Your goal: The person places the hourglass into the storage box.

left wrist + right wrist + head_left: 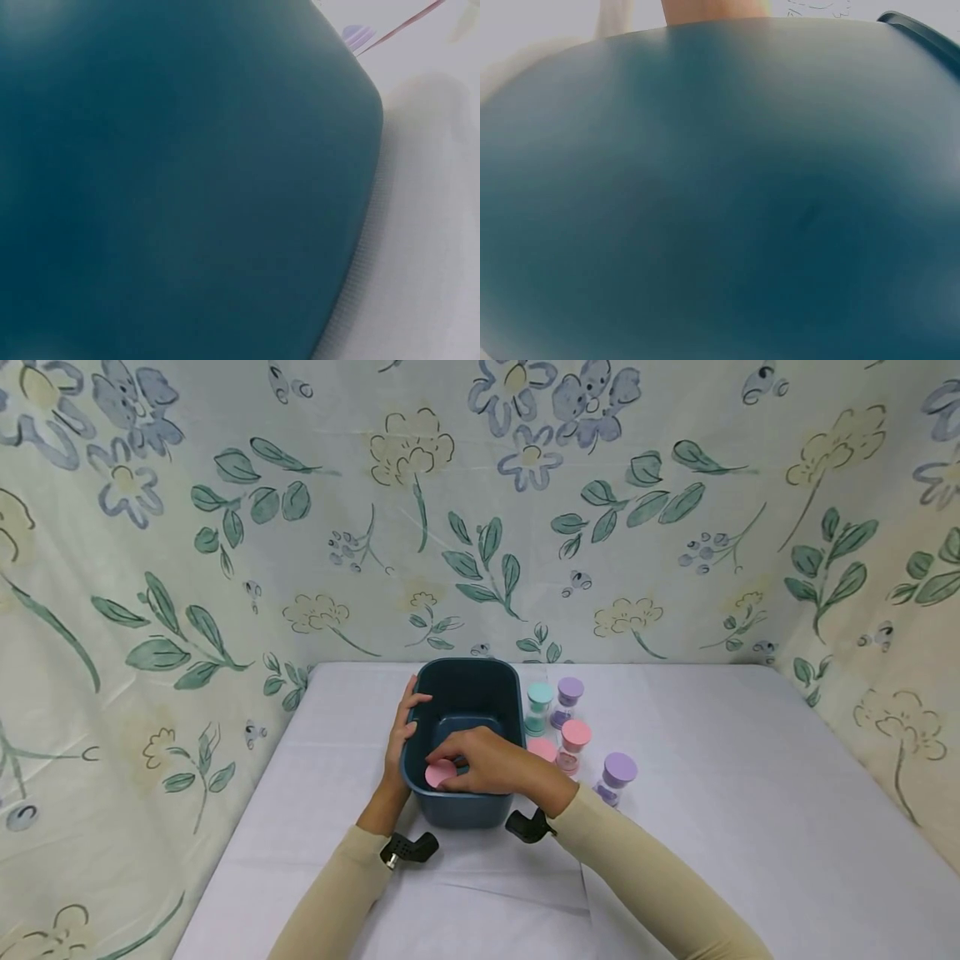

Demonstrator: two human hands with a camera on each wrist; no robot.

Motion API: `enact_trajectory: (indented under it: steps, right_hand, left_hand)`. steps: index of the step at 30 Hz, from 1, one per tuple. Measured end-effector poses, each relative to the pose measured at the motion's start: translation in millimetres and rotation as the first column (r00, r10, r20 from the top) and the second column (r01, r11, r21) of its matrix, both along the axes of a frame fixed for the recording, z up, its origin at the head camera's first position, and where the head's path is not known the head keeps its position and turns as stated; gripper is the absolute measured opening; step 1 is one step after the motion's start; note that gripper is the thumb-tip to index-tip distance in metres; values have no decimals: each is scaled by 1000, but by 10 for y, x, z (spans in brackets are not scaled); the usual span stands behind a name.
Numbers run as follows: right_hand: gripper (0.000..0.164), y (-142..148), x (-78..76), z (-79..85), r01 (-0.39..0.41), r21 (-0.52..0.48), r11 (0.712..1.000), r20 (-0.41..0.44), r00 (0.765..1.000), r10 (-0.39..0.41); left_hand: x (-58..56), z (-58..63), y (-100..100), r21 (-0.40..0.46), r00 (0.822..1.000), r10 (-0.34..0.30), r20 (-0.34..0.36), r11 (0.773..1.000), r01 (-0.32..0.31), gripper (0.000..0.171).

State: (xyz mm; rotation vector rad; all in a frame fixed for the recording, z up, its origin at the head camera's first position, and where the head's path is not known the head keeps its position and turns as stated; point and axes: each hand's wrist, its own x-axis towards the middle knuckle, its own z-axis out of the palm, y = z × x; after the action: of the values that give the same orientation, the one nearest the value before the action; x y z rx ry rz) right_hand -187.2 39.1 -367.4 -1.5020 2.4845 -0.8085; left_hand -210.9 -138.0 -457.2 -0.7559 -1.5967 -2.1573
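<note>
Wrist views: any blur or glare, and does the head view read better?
Head: clearer, left hand, right hand and pink lid readable. Left wrist: the bin fills most of it, soft, with a pale sheen at upper left. Right wrist: bin again, blurry, hazy sheen across its upper part.

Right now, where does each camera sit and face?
Head: on the head, forward and down at the bin; left hand, right hand, sleeves show.
Left wrist: on that wrist, facing the bin's outside; no body shows.
Right wrist: on that wrist, facing likewise; skin at top.
Shared: the bin's outside mostly fills both wrist views.
</note>
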Motion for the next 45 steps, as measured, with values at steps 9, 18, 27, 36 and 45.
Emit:
enact_trajectory:
  steps: [9, 18, 27, 36, 45]
  right_hand:
    - [31, 7, -10, -13, 4, -40, 999, 21, 1000, -3]
    - [34, 7, 1, -11, 12, -70, 997, 63, 998, -7]
    - [34, 10, -17, -5, 42, -124, 991, 94, 995, -31]
    - [33, 16, -19, 1, 45, -217, 975, 79, 996, -29]
    - [33, 59, -26, 8, 45, -305, 951, 100, 995, -15]
  left_hand:
    - [12, 39, 5, 3, 1000, -18, 9, 1000, 18, 45]
    - [8, 9, 0, 5, 1000, 4, 4, 1000, -4, 44]
    - [14, 33, -13, -8, 1000, -6, -19, 1000, 6, 46]
    - [20, 52, -22, -35, 999, 40, 12, 999, -40, 45]
    - [30, 71, -10, -35, 1000, 18, 22, 999, -17, 45]
